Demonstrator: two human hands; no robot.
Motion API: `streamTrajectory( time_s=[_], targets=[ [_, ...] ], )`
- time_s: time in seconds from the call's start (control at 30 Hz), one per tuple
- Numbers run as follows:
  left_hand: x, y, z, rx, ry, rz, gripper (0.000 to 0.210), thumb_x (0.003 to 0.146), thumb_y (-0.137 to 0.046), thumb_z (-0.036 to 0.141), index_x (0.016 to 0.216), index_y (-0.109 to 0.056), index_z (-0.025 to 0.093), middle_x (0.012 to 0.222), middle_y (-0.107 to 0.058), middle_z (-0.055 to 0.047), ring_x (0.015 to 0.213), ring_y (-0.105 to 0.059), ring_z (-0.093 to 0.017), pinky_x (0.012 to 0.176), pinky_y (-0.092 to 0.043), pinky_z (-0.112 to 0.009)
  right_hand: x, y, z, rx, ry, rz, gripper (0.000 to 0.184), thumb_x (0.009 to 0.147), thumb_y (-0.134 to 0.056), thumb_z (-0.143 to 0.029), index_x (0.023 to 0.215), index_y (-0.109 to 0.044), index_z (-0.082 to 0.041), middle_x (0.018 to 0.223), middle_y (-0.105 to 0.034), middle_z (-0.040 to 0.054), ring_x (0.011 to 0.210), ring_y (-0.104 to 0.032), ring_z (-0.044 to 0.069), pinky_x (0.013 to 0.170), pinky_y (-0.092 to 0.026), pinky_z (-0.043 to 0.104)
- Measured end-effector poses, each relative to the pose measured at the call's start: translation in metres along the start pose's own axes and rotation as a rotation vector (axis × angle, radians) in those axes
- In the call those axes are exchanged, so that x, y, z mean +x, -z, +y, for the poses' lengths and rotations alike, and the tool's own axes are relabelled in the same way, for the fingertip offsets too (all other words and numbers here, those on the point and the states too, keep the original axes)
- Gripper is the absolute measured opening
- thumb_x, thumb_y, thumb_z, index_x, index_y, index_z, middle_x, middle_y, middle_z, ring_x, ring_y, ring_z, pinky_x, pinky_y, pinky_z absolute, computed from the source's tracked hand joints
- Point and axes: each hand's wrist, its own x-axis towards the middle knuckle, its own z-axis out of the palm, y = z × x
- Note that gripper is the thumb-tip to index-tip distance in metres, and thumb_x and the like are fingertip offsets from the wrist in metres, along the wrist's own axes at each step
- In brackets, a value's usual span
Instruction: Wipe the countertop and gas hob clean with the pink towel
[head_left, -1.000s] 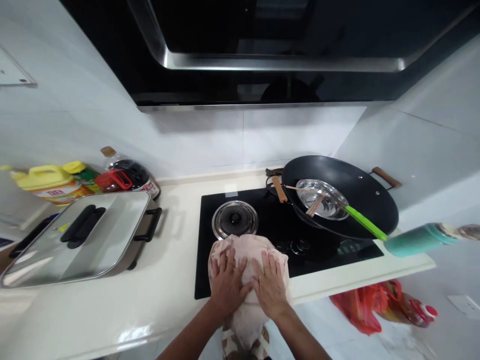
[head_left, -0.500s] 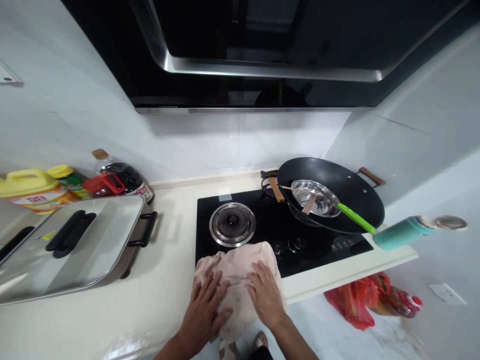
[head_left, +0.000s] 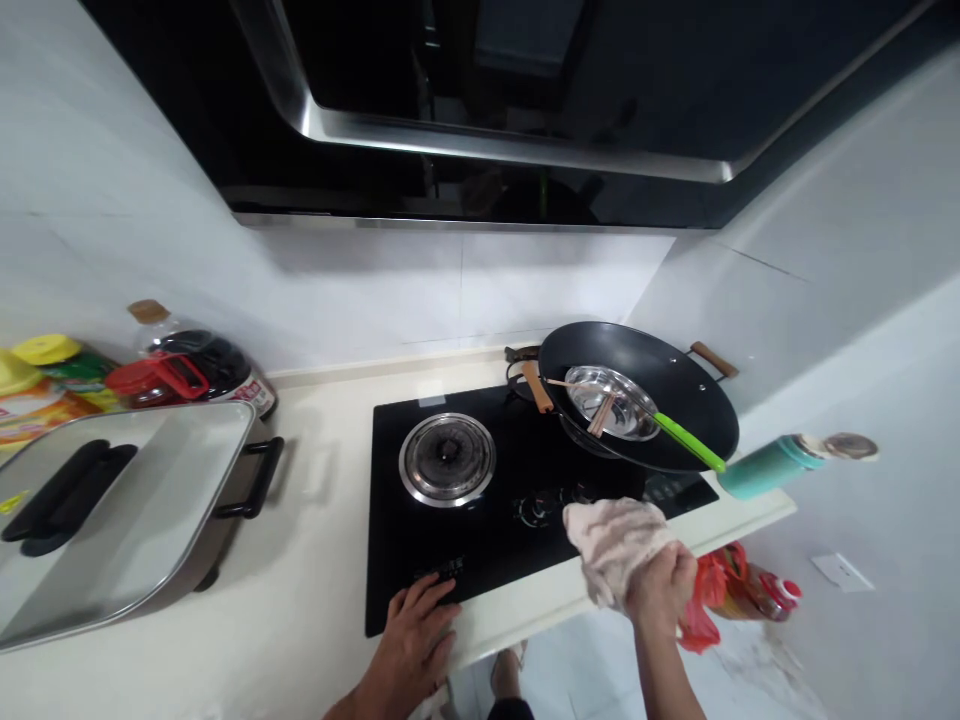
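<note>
My right hand [head_left: 660, 585] grips a pale pink cloth [head_left: 619, 540], which bunches out past the fingers over the front edge of the black stovetop [head_left: 480, 550]. Fingers apart, my left hand [head_left: 416, 635] rests at the stovetop's front left corner and holds nothing. Behind the hands are a round burner [head_left: 448, 460] and control knobs [head_left: 538, 506]. On the right side of the stove sits a black wok [head_left: 675, 375] with wooden handles. It contains a metal bowl [head_left: 637, 425], chopsticks [head_left: 601, 412] and a utensil with a green handle [head_left: 688, 442].
A lidded electric pan [head_left: 172, 500] stands on the counter [head_left: 315, 570] at left, with bottles [head_left: 210, 355] behind it. At right are a turquoise flask [head_left: 772, 468] with its lid open and, on the floor, a red bag [head_left: 701, 615]. A range hood [head_left: 480, 170] hangs above.
The cloth, spread under both hands before, is now bunched in my right hand, which has moved right. My left hand has come off the cloth onto the stove's corner. The view has shifted right.
</note>
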Motion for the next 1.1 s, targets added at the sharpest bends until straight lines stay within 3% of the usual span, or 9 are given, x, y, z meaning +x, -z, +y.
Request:
streamTrajectory(
  time_s=[0.1, 0.23, 0.3, 0.37, 0.57, 0.7, 0.9, 1.0, 1.1],
  targets=[
    [0.012, 0.005, 0.004, -0.038, 0.056, -0.001, 0.028, 0.089, -0.063, 0.013, 0.109, -0.075, 0.029, 0.125, -0.073, -0.007, 0.121, -0.062, -0.028, 0.094, -0.048, -0.044, 0.025, -0.027, -0.025, 0.044, 0.107, -0.194, 0.054, 0.098, -0.04, -0.062, 0.126, -0.062, -0.021, 0.118, -0.068, 0.0104, 0.108, -0.063, 0.027, 0.096, -0.051, 0.044],
    [0.026, 0.002, 0.015, -0.045, 0.16, 0.068, 0.026, 0.087, -0.061, 0.012, 0.101, -0.076, 0.027, 0.112, -0.072, -0.008, 0.108, -0.062, -0.028, 0.082, -0.046, -0.04, 0.024, -0.062, -0.044, -0.117, 0.557, -0.628, 0.037, 0.096, -0.054, -0.047, 0.121, -0.073, -0.028, 0.146, -0.061, 0.0078, 0.143, -0.048, 0.032, 0.116, -0.04, 0.053],
    [0.028, -0.002, 0.017, -0.052, 0.182, 0.096, 0.026, 0.087, -0.06, 0.011, 0.1, -0.076, 0.027, 0.107, -0.071, -0.008, 0.103, -0.062, -0.026, 0.079, -0.045, -0.038, 0.014, -0.063, -0.039, -0.221, 0.742, -0.68, 0.037, 0.1, -0.047, -0.036, 0.127, -0.072, -0.029, 0.158, -0.051, 0.0058, 0.155, -0.032, 0.032, 0.12, -0.037, 0.056],
    [0.028, -0.004, 0.014, -0.065, 0.182, 0.105, 0.026, 0.088, -0.06, 0.012, 0.101, -0.077, 0.027, 0.105, -0.07, -0.007, 0.101, -0.061, -0.025, 0.078, -0.045, -0.037, 0.003, -0.054, -0.027, -0.225, 0.784, -0.633, 0.042, 0.103, -0.04, -0.031, 0.134, -0.068, -0.028, 0.16, -0.049, 0.0058, 0.156, -0.03, 0.03, 0.12, -0.04, 0.053],
    [0.024, -0.007, 0.006, -0.08, 0.219, 0.068, 0.025, 0.091, -0.058, 0.016, 0.1, -0.079, 0.027, 0.106, -0.071, -0.007, 0.103, -0.061, -0.024, 0.079, -0.046, -0.036, 0.013, -0.001, 0.001, -0.087, 0.556, -0.606, 0.044, 0.103, -0.044, -0.051, 0.121, -0.072, -0.022, 0.136, -0.066, 0.0136, 0.129, -0.061, 0.028, 0.113, -0.049, 0.048],
    [0.027, -0.008, 0.008, -0.085, 0.259, 0.044, 0.025, 0.093, -0.057, 0.018, 0.102, -0.078, 0.028, 0.103, -0.072, -0.006, 0.099, -0.062, -0.023, 0.076, -0.046, -0.036, 0.057, 0.016, -0.005, -0.131, 0.168, -0.314, 0.058, 0.096, -0.046, -0.065, 0.126, -0.066, -0.02, 0.126, -0.068, 0.0161, 0.118, -0.064, 0.033, 0.106, -0.049, 0.054],
    [0.03, -0.009, 0.011, -0.075, 0.29, 0.065, 0.026, 0.092, -0.056, 0.016, 0.1, -0.078, 0.027, 0.1, -0.071, -0.007, 0.096, -0.062, -0.024, 0.074, -0.045, -0.035, 0.103, 0.002, 0.007, -0.43, 0.24, -0.493, 0.069, 0.082, -0.051, -0.065, 0.139, -0.058, -0.027, 0.149, -0.056, 0.0159, 0.137, -0.048, 0.046, 0.11, -0.034, 0.073],
    [0.029, -0.006, 0.011, -0.098, 0.277, 0.066, 0.025, 0.091, -0.058, 0.015, 0.1, -0.078, 0.027, 0.1, -0.072, -0.005, 0.096, -0.063, -0.023, 0.075, -0.047, -0.035, 0.105, -0.006, 0.016, -0.575, 0.179, -0.401, 0.071, 0.079, -0.051, -0.061, 0.137, -0.06, -0.022, 0.139, -0.059, 0.0223, 0.129, -0.052, 0.05, 0.104, -0.037, 0.076],
    [0.028, -0.005, 0.012, -0.107, 0.268, 0.09, 0.024, 0.09, -0.059, 0.013, 0.099, -0.077, 0.027, 0.1, -0.073, -0.005, 0.095, -0.064, -0.022, 0.074, -0.047, -0.034, 0.103, -0.024, 0.008, -0.495, 0.198, -0.411, 0.066, 0.078, -0.046, -0.051, 0.129, -0.063, -0.013, 0.118, -0.065, 0.0244, 0.122, -0.057, 0.046, 0.101, -0.046, 0.066]
  ],
)
